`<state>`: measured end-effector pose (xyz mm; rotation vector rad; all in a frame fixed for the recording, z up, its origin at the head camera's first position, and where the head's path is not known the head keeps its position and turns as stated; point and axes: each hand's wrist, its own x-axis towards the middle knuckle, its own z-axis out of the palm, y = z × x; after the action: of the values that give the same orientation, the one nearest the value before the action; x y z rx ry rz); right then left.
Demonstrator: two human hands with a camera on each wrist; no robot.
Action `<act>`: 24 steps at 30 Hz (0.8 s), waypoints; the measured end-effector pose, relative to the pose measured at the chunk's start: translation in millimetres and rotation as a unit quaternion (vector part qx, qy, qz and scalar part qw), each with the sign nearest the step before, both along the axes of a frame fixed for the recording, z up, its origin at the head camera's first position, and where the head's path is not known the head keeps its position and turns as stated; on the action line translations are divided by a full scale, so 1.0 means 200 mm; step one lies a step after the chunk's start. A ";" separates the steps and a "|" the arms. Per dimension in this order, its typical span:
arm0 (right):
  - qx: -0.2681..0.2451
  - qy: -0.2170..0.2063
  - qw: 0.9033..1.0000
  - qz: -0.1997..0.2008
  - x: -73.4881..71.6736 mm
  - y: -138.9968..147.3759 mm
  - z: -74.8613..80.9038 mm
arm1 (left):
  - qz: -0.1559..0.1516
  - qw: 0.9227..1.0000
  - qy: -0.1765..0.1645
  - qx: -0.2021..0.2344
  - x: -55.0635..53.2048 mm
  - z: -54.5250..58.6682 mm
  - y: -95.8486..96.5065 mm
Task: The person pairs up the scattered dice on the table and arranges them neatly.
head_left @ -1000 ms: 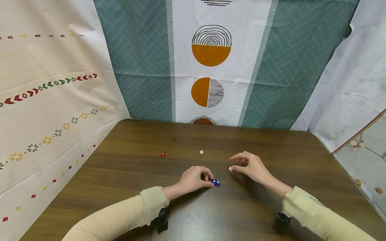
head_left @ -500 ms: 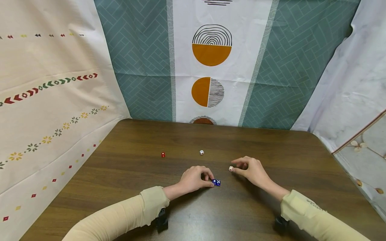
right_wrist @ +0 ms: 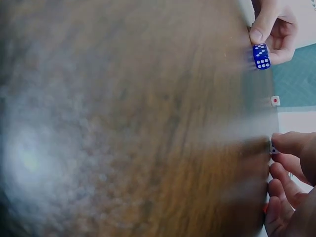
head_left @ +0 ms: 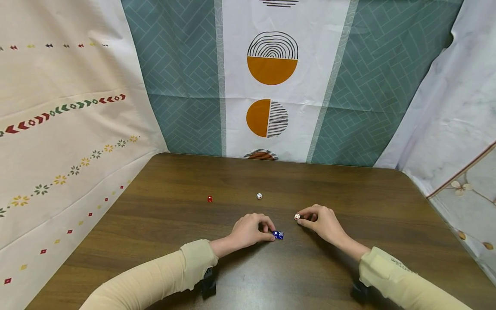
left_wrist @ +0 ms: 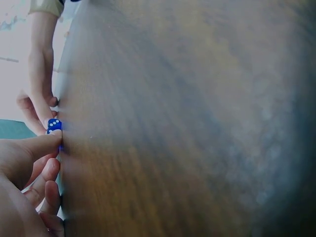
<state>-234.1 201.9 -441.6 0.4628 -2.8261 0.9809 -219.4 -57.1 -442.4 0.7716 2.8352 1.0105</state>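
"Pinching, is it, that left hand (head_left: pixel 249 230)?"

"Yes: thumb and finger closed to a die's width on one of two touching blue dice (head_left: pixel 278 235), perhaps steadying both."

"And the right hand (head_left: pixel 324 223)?"

"Likewise narrowed onto a white die (head_left: pixel 297 217), near those but apart; something that small probably leaves room for fingertips only."

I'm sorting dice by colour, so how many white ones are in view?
2: the near die is pinched by the right hand; the far die lies on the table, beyond the left hand. The hands may hide others.
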 end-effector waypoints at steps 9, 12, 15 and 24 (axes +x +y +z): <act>0.003 0.004 1.000 -0.010 0.00 -0.01 -0.01 | 0.003 1.000 -0.005 -0.002 0.00 0.00 0.00; 0.003 0.004 1.000 -0.011 0.00 -0.01 0.00 | 0.002 1.000 -0.003 -0.002 0.00 0.00 0.00; 0.002 0.006 1.000 -0.010 0.00 -0.01 -0.01 | 0.002 1.000 -0.003 -0.003 0.00 0.00 0.00; 0.006 0.008 1.000 -0.006 -0.01 -0.03 -0.01 | -0.001 1.000 0.002 0.000 0.00 0.01 0.00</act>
<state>-235.4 195.9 -443.8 0.4532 -2.8190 0.9557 -218.7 -57.0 -440.9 0.7774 2.8368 1.0097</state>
